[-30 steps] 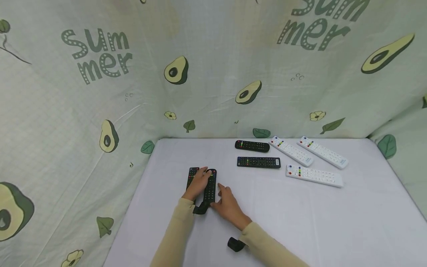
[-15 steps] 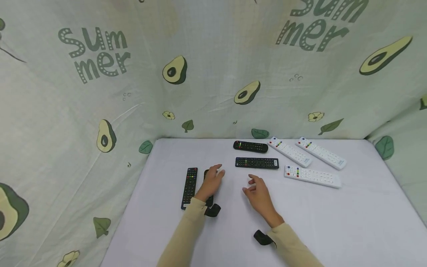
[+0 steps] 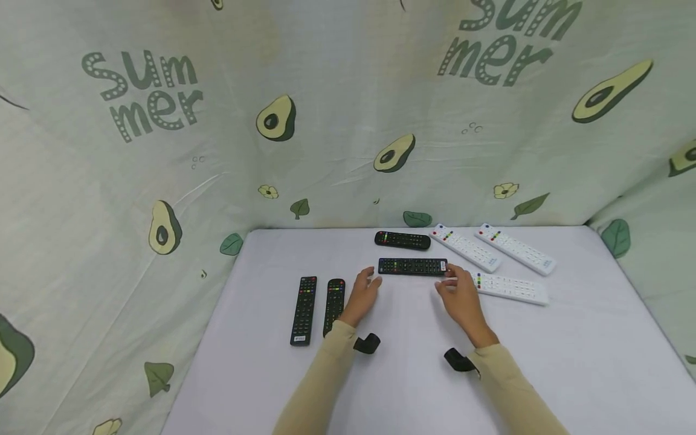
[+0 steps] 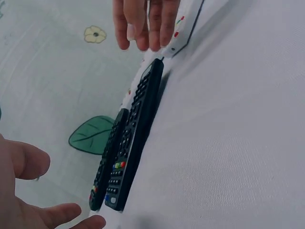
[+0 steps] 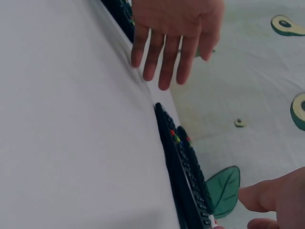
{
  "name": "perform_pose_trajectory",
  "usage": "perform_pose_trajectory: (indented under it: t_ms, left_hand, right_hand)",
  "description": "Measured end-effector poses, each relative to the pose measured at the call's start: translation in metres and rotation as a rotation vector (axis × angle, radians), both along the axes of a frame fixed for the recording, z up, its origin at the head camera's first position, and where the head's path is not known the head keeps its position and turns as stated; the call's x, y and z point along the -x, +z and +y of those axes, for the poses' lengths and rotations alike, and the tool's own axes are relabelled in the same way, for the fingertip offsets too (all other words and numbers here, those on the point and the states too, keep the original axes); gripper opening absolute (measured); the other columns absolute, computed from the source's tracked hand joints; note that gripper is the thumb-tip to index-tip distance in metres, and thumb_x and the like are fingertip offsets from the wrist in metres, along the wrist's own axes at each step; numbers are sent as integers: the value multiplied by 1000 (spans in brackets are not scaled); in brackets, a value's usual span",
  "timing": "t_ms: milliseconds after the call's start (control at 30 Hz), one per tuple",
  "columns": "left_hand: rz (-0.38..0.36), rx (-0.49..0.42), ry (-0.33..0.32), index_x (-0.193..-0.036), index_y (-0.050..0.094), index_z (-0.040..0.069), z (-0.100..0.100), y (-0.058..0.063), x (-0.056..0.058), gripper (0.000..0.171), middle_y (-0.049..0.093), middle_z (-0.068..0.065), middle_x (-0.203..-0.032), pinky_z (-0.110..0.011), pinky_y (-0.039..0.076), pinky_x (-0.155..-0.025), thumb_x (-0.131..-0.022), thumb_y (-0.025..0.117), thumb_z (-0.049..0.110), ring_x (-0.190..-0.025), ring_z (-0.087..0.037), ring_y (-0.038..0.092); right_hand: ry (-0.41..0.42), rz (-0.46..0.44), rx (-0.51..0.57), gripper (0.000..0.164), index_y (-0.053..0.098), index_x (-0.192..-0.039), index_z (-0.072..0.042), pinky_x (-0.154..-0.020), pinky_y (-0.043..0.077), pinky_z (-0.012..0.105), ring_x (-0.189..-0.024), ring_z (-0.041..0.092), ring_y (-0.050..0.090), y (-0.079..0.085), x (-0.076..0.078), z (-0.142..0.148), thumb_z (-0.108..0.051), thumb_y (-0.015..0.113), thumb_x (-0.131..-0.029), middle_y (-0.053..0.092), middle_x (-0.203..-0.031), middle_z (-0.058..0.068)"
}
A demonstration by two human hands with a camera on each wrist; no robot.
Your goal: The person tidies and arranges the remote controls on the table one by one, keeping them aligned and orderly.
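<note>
Two bare hands are held around one black handset on a white-covered counter [image 3: 408,374]: the central remote [image 3: 413,266] is flanked by the left hand [image 3: 362,297] at its left end and the right hand [image 3: 461,302] just beside its labelled right end. Nothing is grasped; the fingers [image 5: 168,64] of the left are extended and parted, those of the right loosely extended. Whether the casing is touched on the right cannot be told. The remote is laid flat, keys up, roughly parallel to the counter's far edge, leaving both short ends exposed, presumably why a hand is placed at each. Closer to that edge, the rear remote [image 3: 402,240] is set almost alongside. Toward the counter's left edge, an outer remote [image 3: 303,311] and an inner remote [image 3: 335,302] are laid lengthwise with a gap between, apparently for easy reach; the inner one's near end is partly hidden by a sleeve [image 3: 326,374]. Toward the far right corner, three white remotes [image 3: 515,249] are gathered, perhaps grouped by colour.
</note>
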State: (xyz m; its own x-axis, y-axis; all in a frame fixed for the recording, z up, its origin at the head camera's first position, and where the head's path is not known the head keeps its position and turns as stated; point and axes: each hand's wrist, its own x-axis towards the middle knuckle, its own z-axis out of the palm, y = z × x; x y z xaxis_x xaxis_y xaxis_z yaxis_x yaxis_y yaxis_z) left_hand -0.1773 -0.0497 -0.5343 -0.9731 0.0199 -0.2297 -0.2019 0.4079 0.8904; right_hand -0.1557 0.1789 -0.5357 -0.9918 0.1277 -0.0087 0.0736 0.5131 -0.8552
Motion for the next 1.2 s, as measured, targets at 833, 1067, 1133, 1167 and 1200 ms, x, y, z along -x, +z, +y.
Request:
perform_pose_trajectory:
  t_ms: [833, 1067, 1133, 1167, 1200]
  left_hand:
    - [-36, 59, 30, -160, 40, 3, 25, -9, 16, 59, 42, -30, -149, -61, 40, -118, -108, 50, 30, -141, -44, 46]
    - [-45, 37, 47, -159, 42, 4, 25, -13, 13, 59, 42, -29, -150, -61, 39, -119, -107, 51, 30, -142, -43, 45]
    - [-46, 18, 64, -158, 42, 4, 23, -14, 13, 58, 42, -29, -150, -62, 38, -119, -107, 52, 29, -143, -44, 45]
    - [-46, 5, 75, -158, 43, 5, 23, -14, 13, 58, 43, -29, -150, -62, 38, -119, -107, 53, 29, -143, -45, 44]
    - [-46, -12, 88, -157, 43, 5, 22, -14, 13, 57, 43, -29, -150, -62, 38, -119, -106, 53, 29, -143, -45, 44]
  right_hand:
    - [130, -155, -345, 57, 33, -154, 17, -118, 38, 64, -139, 57, 44, 2, 52, 9, -1, 53, -104, 44, -148, 44]
    - [123, -126, -344, 50, 44, -146, 19, -113, 43, 63, -131, 55, 51, 1, 52, 9, 1, 58, -101, 52, -137, 43]
    - [118, -108, -302, 48, 48, -144, 18, -109, 47, 62, -127, 53, 56, 0, 49, 10, 2, 60, -100, 55, -133, 41]
    - [113, -101, -278, 46, 50, -143, 17, -106, 49, 61, -124, 52, 58, 0, 46, 11, 2, 60, -100, 57, -132, 40]
    - [107, -95, -252, 45, 52, -142, 16, -103, 51, 60, -122, 51, 60, 0, 44, 12, 3, 61, -100, 58, -131, 39]
